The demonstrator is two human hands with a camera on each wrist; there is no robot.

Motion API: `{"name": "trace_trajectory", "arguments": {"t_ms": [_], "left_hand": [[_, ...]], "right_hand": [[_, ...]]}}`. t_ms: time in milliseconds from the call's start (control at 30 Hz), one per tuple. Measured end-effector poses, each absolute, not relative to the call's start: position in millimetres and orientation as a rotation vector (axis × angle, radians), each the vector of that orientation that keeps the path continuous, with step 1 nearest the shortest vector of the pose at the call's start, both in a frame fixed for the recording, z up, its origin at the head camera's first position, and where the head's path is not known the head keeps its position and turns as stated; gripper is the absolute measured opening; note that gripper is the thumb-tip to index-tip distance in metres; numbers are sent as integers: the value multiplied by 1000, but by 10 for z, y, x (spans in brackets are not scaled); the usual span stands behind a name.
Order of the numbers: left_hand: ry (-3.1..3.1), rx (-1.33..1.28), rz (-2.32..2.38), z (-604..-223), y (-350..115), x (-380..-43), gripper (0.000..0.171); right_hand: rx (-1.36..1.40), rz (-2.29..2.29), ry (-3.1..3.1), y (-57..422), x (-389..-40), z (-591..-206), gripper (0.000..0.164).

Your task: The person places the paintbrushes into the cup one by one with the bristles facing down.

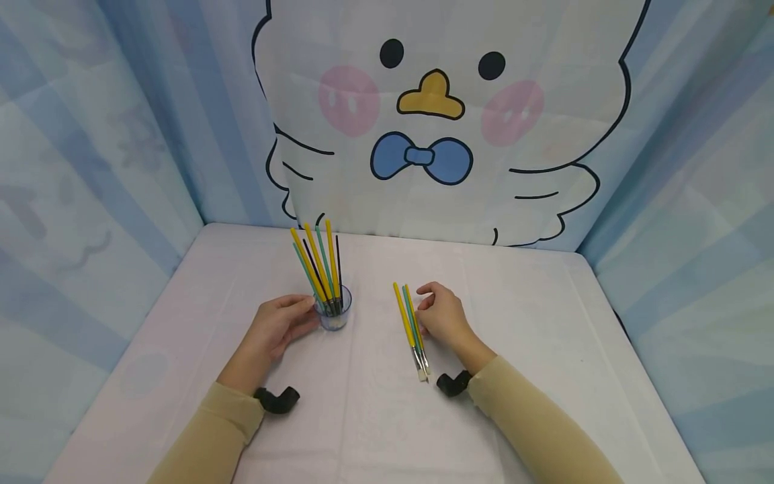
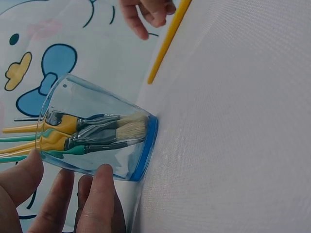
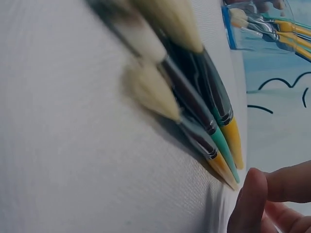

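A clear plastic cup (image 1: 334, 318) with a blue base (image 2: 146, 154) stands upright on the table. Several paintbrushes (image 1: 326, 269) with yellow, green and black handles stand in it, bristles down. My left hand (image 1: 284, 324) is at the cup's left side, fingertips touching or very near its wall and rim, not wrapped round it. Three loose paintbrushes (image 1: 411, 329), two yellow and one green, lie together with their bristles towards me. Just right of their handles hovers my right hand (image 1: 444, 312), fingers loosely bent; in the right wrist view its fingertips are near the handle ends and hold nothing.
A pale cloth covers the table (image 1: 375, 417). Behind it hangs a curtain (image 1: 435, 208) printed with a cartoon bird, and blue-and-white curtains (image 1: 84, 202) close off both sides. Each wrist carries a black camera mount (image 1: 278, 400).
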State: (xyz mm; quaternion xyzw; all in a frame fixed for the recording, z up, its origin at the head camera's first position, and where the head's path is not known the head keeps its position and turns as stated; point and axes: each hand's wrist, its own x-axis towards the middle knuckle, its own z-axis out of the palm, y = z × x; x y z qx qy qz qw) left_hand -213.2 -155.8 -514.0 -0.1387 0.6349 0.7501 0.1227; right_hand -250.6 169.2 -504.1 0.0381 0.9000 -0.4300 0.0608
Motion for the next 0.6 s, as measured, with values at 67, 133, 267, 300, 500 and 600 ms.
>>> {"name": "trace_trajectory", "arguments": {"t_ms": [67, 133, 267, 300, 500, 600], "left_hand": [[1855, -396, 2186, -5140, -1560, -2127, 42], [1856, -397, 2187, -5142, -1560, -2128, 42], [1844, -409, 2195, -5153, -1564, -2140, 42], [1845, -417, 2194, -5154, -1562, -2144, 42], [1846, -405, 2196, -5156, -1569, -2141, 44], [1847, -405, 2196, -5155, -1569, -2140, 44]], "right_hand": [[105, -1254, 2728, 1706, -2505, -5054, 43], [92, -1222, 2731, 1716, -2503, -5067, 42], [74, -1185, 2734, 1722, -2498, -5090, 39], [74, -1182, 2735, 1720, -2498, -5094, 39], [71, -1120, 2768, 1696, -2512, -5102, 39], [63, -1083, 2790, 1684, -2524, -5102, 40]]}}
